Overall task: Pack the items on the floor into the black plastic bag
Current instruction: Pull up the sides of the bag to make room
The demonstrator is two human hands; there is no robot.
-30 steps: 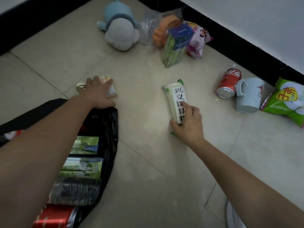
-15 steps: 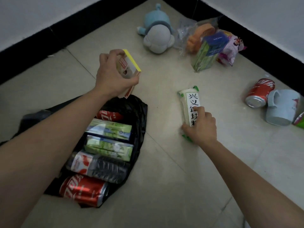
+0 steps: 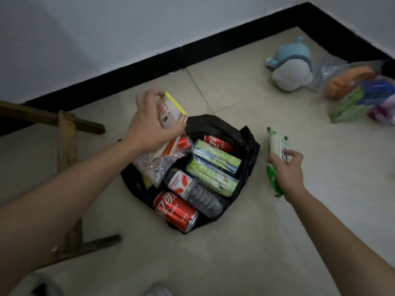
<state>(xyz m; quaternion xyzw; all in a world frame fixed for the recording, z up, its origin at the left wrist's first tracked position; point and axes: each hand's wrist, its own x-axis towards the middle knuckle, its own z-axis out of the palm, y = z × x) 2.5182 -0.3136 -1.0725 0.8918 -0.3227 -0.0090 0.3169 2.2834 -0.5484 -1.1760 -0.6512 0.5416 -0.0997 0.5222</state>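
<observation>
The black plastic bag lies on the tile floor in the middle, between the two arms. It is shiny and crinkly, and its mouth is spread wide open, so you can see what is inside.

A red can lies at the near end. Next to it is a bottle with a red and white label. Two green cartons lie side by side on the right. Two more red cans peek out at the far end. A clear packet of sparkly bits sits on the left.

The left hand is over the far left edge of the bag. Its fingers and thumb are curled round a small box with a yellow edge and a red and white front.

The right hand is just to the right of the bag. Its fingers grip a long green and white packet. I cannot tell if the packet touches the floor.

Far to the right lie a blue and grey plush toy, a clear bag with something orange and a green and blue carton. A wooden frame stands on the left.
</observation>
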